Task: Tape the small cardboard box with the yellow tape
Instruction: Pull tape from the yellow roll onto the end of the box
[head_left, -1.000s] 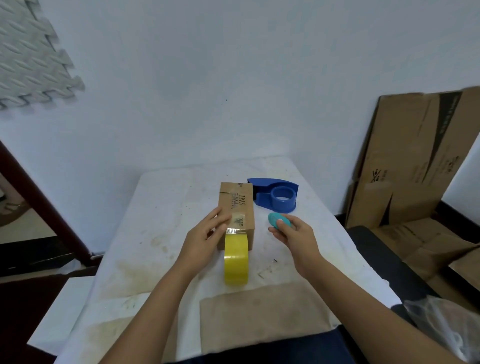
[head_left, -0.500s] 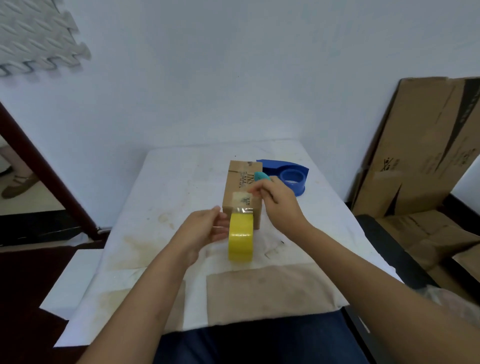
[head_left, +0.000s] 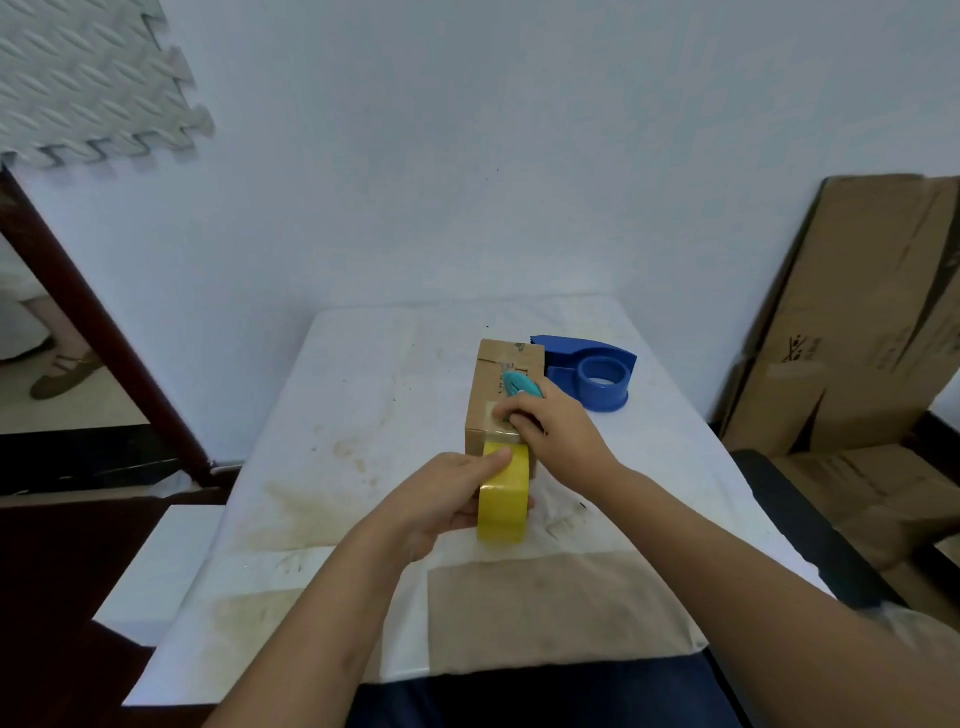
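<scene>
The yellow tape roll (head_left: 504, 493) is gripped by the left hand (head_left: 447, 499) against the small cardboard box (head_left: 501, 400). A teal cutter (head_left: 521, 385) is pinched in the right hand (head_left: 561, 431), pressed onto the box's taped top near the desk's (head_left: 363, 415) far edge.

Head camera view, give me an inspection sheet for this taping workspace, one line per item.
Surface: white table, stained, with a brown patch at the near edge.
Job's things: small cardboard box lies near mid-table; yellow tape roll stands on edge against its near end, tape running up onto the box top.
Clutter: blue tape dispenser beside the box's far right.
Grippers: left hand grips the roll; right hand presses on the box top and holds a small teal cutter.
Cables: nothing seen.
Surroundings: flattened cardboard leans on the wall at right; grey foam mat on the wall upper left; white wall behind.
</scene>
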